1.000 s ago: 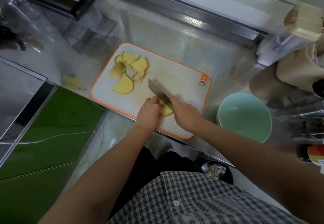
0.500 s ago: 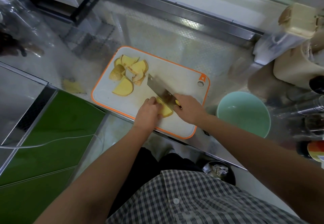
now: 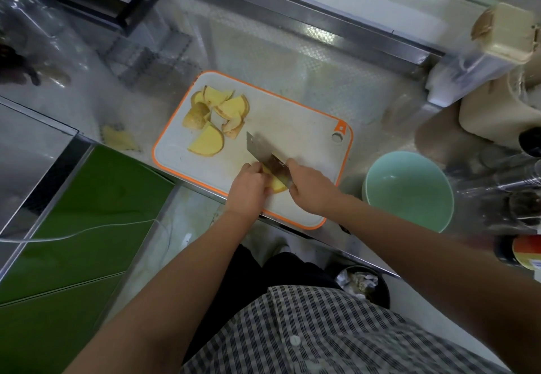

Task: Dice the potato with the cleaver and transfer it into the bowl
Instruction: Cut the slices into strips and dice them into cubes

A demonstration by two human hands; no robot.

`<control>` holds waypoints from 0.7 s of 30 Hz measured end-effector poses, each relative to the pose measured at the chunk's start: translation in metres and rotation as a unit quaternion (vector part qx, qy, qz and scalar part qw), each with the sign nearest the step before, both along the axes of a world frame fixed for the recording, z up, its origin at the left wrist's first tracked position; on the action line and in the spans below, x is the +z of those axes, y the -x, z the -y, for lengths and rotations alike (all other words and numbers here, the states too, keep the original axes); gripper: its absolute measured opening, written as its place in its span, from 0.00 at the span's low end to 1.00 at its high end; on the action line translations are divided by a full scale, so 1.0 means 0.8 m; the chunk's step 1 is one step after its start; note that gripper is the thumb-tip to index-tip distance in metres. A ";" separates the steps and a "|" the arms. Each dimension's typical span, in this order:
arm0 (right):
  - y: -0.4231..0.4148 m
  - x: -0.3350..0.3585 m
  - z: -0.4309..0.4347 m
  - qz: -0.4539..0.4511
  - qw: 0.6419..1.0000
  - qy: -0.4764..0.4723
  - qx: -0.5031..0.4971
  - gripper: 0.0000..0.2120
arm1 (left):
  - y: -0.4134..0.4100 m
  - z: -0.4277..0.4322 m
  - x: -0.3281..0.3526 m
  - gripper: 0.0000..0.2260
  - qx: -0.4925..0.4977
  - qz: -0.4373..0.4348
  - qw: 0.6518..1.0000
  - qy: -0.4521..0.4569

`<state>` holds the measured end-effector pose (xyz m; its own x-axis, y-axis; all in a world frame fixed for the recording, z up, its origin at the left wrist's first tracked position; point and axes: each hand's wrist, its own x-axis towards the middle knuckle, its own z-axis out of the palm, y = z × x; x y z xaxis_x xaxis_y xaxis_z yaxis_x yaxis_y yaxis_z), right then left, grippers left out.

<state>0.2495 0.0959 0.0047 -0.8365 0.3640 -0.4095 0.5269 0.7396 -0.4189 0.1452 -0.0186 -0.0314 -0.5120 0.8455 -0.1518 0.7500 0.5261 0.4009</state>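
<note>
— What is the person doing right now?

— They are cutting. The right hand [image 3: 310,190] is gripping the handle of the cleaver [image 3: 263,150], with the fingers wrapped round it. The blade is pressing down on a yellow potato piece [image 3: 277,185] near the front edge of the cutting board [image 3: 292,122].

— And the other hand?

— The left hand [image 3: 248,188] is holding that same piece. Its fingers are curling over it, just beside the blade on the left.

— Where is the rest of the potato lying?

— A pile of potato slices [image 3: 216,119] is sitting at the far left corner of the board, well apart from the hands. They are looking like big half-rounds, not little cubes.

— So is the job nearly finishing?

— I am thinking no. The chopping step seems to be only part way along. The bowl [image 3: 409,192] is waiting to the right of the board, and I am seeing no potato in it.

— What is the next move needing?

— I am guessing more cuts across this piece. The left fingertips are sitting very close to the blade, so they are needing to tuck back. Then the big slices are needing cutting too, before anything is going into the bowl.

— Could something go wrong?

— The piece is small, so it may be slipping under the blade. Holding it steady is mattering a lot.
</note>
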 end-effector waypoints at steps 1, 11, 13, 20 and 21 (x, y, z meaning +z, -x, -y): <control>0.004 -0.002 0.003 0.003 1.000 -0.005 -0.001 0.14 | 0.000 0.000 -0.001 0.09 -0.001 0.001 1.000 -0.004; 0.002 -0.014 0.001 -0.031 0.998 0.023 -0.045 0.09 | 0.003 0.009 -0.003 0.08 -0.007 0.011 0.999 -0.038; 0.000 -0.008 -0.005 -0.056 0.998 0.015 -0.037 0.08 | 0.004 0.013 -0.005 0.09 0.003 0.021 0.999 -0.043; -0.008 -0.001 0.004 -0.043 0.999 0.005 -0.007 0.13 | 0.004 0.016 -0.008 0.05 0.007 0.017 0.999 -0.039; -0.008 -0.001 0.005 -0.037 0.999 0.008 -0.009 0.13 | 0.004 0.015 -0.008 0.05 0.006 0.015 0.999 -0.036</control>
<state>0.2557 0.0915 0.0040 -0.8579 0.3734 -0.3529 0.5076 0.7224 -0.4696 0.1417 -0.0304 -0.0381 -0.5186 0.8484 -0.1056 0.7307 0.5040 0.4605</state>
